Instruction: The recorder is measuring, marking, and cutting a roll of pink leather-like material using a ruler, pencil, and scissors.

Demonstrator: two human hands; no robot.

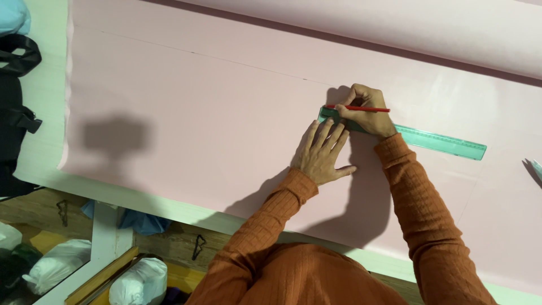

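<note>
one red pencil [361, 108], thin, lying almost level, pinched in the fingers of the right hand [364, 113]; its tip sits at the left end, against the upper edge of the ruler. one green see-through ruler [435, 139], laid slantwise on the pink sheet [197, 118], its near end hidden under both hands. left hand [323, 153]: flat, fingers spread, grasping nothing, pressing the ruler's end and the sheet just beside it. judgement on doing the line well: weight of the flat hand should stay over the ruler so it cannot pivot; pencil held close to the edge, light and even; the faint drawn line [226, 59] further up serves as a check on direction. one pale table [48, 147], bearing the sheet, with a second pink layer [395, 28] overlapping at the far side. containers: several white tied bags [138, 280] on the floor under the table, contents not visible; a black bag [14, 113] at the left edge, contents cannot be told.
</note>
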